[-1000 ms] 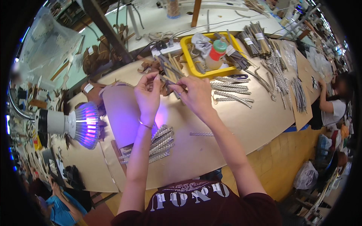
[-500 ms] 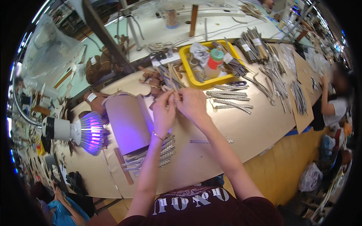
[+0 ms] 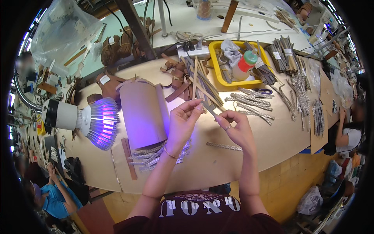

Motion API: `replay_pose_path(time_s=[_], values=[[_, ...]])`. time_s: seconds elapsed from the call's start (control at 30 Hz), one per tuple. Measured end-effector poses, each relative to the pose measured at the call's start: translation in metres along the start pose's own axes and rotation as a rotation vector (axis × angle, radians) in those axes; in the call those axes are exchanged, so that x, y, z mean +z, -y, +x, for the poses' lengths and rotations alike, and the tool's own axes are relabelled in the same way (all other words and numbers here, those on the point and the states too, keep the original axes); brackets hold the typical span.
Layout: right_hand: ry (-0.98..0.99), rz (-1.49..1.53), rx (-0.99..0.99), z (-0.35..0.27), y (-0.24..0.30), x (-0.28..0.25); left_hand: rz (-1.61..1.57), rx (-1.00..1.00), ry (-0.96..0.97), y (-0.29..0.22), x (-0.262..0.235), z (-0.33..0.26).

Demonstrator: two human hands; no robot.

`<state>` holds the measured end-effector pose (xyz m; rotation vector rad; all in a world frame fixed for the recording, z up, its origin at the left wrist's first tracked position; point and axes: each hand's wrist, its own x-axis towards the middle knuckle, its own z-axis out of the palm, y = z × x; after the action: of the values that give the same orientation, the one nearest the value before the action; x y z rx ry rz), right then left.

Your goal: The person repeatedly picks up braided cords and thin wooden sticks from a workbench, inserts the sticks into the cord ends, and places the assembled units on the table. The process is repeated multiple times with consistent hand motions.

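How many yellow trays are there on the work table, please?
1. The yellow tray is at the far side of the table, beyond the left hand and the right hand; it holds a bottle with a red top. Clutter may hide others.

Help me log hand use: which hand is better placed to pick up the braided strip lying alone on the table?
Right. The right hand hovers almost directly above the braided strip; the left hand is farther off, pinching a leather strip.

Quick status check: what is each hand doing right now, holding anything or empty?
Left hand: fingers pinched on the upper end of a thin brown strip.
Right hand: closed on the lower end of the same strip, above the cardboard-covered table.
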<state>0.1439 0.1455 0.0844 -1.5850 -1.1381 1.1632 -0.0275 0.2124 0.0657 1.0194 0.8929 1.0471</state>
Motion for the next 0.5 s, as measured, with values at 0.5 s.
replay_pose_path(time_s=[0.5], values=[[-0.269,-0.028,-0.227,-0.067,0.045,0.024,0.697,0.698,0.023,-0.019,0.024,-0.060]])
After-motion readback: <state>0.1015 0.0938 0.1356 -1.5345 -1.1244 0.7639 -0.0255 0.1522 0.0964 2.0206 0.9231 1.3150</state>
